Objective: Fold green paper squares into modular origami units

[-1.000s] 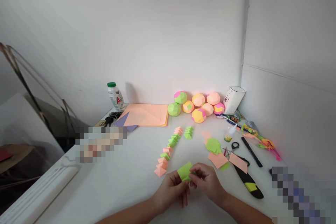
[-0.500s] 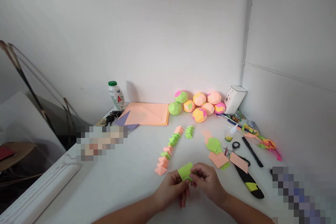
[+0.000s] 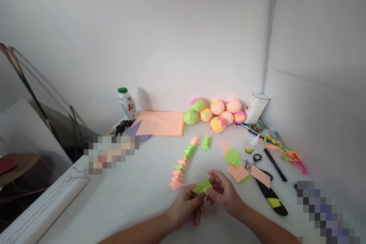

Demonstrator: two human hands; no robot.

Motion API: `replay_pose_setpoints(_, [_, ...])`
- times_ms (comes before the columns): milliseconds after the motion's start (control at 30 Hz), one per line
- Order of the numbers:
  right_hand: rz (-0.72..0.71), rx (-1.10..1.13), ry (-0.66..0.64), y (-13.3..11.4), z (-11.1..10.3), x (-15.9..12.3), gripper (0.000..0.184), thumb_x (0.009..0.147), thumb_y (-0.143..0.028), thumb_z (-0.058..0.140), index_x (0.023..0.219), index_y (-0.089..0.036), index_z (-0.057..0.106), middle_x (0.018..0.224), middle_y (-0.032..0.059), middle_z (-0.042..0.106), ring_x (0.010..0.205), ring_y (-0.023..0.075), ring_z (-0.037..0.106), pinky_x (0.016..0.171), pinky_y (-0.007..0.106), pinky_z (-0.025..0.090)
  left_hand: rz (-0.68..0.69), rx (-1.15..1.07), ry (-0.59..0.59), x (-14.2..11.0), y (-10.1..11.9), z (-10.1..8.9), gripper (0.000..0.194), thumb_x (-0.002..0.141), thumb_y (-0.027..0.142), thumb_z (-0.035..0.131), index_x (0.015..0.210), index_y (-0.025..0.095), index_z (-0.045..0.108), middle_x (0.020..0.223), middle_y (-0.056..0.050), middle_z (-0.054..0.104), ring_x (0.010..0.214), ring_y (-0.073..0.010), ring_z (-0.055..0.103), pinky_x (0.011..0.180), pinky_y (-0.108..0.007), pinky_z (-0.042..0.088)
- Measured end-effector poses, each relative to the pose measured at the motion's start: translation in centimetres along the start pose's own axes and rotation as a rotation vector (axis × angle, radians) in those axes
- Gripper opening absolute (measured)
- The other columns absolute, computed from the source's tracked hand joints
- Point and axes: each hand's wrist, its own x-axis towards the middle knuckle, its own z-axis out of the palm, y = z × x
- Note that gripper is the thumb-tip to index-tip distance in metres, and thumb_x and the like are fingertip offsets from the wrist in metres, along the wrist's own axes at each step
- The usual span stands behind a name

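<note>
Both my hands meet low in the middle of the white table (image 3: pixel 134 198), pinching a small green paper piece (image 3: pixel 202 187) between them. My left hand (image 3: pixel 185 206) grips its left end with curled fingers. My right hand (image 3: pixel 224 192) holds the right end, fingers bent over the top. The paper lies nearly flat, seen edge-on. Just beyond the hands runs a curved row of folded green and orange paper units (image 3: pixel 184 162).
Several paper balls (image 3: pixel 215 114) sit by the back wall, beside a stack of orange sheets (image 3: pixel 160 124) and a small bottle (image 3: pixel 127 103). To the right lie cut paper squares (image 3: pixel 237 166), scissors (image 3: pixel 259 162), a glue bottle (image 3: pixel 251 145), a black-and-yellow knife (image 3: pixel 270 198) and a white box (image 3: pixel 256 107).
The green paper has tipped from facing up to lying nearly flat, and my right fingers have risen over its top. Both hands stayed in place.
</note>
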Motion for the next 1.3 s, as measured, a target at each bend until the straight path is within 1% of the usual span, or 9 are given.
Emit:
replay_pose_setpoints(67, [0.057,-0.053,-0.072,0.1,-0.3,0.2,0.025,0.078,-0.036,0.062,0.089,-0.015,0.056,0.069,0.0011,0.058,0.057,0.0132,0.058,0.05,0.023,0.046,0.006,-0.008,0.012,0.1,-0.3,-0.1,0.037,0.072,0.051,0.062,0.069,0.016,0.052,0.046,0.005,0.057,0.026,-0.0075,0.046,0.028,-0.017,0.035])
replay_pose_setpoints(167, [0.102,-0.116,-0.105,0.1,-0.4,0.2,0.025,0.079,-0.037,0.06,0.069,-0.014,0.053,0.053,-0.0024,0.052,0.047,0.0107,0.051,0.045,0.021,0.039,0.012,-0.005,0.016,0.1,-0.5,-0.2,0.037,0.072,0.051,0.062,0.069,0.016,0.05,0.046,0.005,0.057,0.027,-0.0081,0.047,0.028,-0.018,0.034])
replay_pose_setpoints(400, [0.144,-0.09,-0.112,0.0,-0.2,0.2,0.023,0.077,-0.034,0.058,0.065,-0.016,0.049,0.048,-0.0035,0.05,0.042,0.0105,0.05,0.042,0.021,0.037,0.035,0.054,-0.025,-0.1,0.1,0.2,0.037,0.075,0.051,0.059,0.069,0.015,0.052,0.045,0.004,0.056,0.027,-0.0073,0.046,0.029,-0.018,0.033])
replay_pose_setpoints(567, [0.146,-0.177,-0.122,0.1,-0.3,0.1,0.013,0.071,-0.024,0.056,0.065,-0.016,0.048,0.054,-0.0037,0.049,0.044,0.0098,0.048,0.043,0.021,0.037,0.022,0.042,-0.033,0.0,-0.6,-0.1,0.033,0.075,0.047,0.06,0.074,0.017,0.046,0.048,0.005,0.058,0.028,-0.0073,0.047,0.028,-0.017,0.035])
replay_pose_setpoints(833, [0.021,-0.429,-0.082,-0.2,-0.2,-0.1,0.018,0.06,-0.012,0.051,0.054,-0.018,0.035,0.05,-0.0074,0.032,0.046,0.0056,0.03,0.04,0.018,0.021,0.002,0.083,-0.064,0.0,-0.9,-0.2,0.031,0.075,0.043,0.06,0.072,0.018,0.043,0.046,0.007,0.058,0.028,-0.0073,0.049,0.028,-0.016,0.034])
replay_pose_setpoints(1033, [0.054,-0.351,-0.031,-0.4,-1.9,0.6,0.009,0.062,-0.009,0.048,0.06,-0.018,0.044,0.047,-0.0068,0.042,0.042,0.0072,0.041,0.04,0.017,0.03,-0.006,0.052,-0.023,-0.1,-0.6,-0.2,0.034,0.075,0.048,0.058,0.071,0.019,0.041,0.046,0.007,0.057,0.027,-0.0085,0.05,0.027,-0.017,0.035])
replay_pose_setpoints(1133, [0.057,-0.198,0.008,-0.7,-2.4,0.7,0.008,0.071,-0.013,0.047,0.065,-0.018,0.044,0.047,-0.006,0.047,0.043,0.0089,0.047,0.043,0.019,0.038,-0.008,0.035,-0.015,-0.2,-0.6,-0.2,0.035,0.075,0.05,0.058,0.073,0.019,0.041,0.047,0.007,0.057,0.028,-0.0088,0.05,0.027,-0.018,0.035])
replay_pose_setpoints(1200, [0.046,-0.103,-0.027,-0.9,-2.2,0.6,0.005,0.078,-0.02,0.049,0.074,-0.018,0.047,0.054,-0.0041,0.052,0.047,0.0099,0.05,0.046,0.021,0.042,-0.012,0.038,-0.019,-0.2,-0.4,-0.2,0.035,0.075,0.05,0.058,0.074,0.019,0.042,0.048,0.006,0.058,0.028,-0.009,0.051,0.028,-0.018,0.036])
replay_pose_setpoints(1300, [0.055,-0.018,-0.146,-0.7,-1.3,0.2,0.027,0.075,-0.028,0.062,0.095,-0.019,0.047,0.073,-0.0018,0.057,0.053,0.0098,0.055,0.047,0.021,0.045,-0.009,0.052,-0.031,-0.3,-0.1,0.0,0.035,0.075,0.05,0.058,0.073,0.018,0.044,0.049,0.006,0.058,0.03,-0.0093,0.052,0.029,-0.018,0.038])
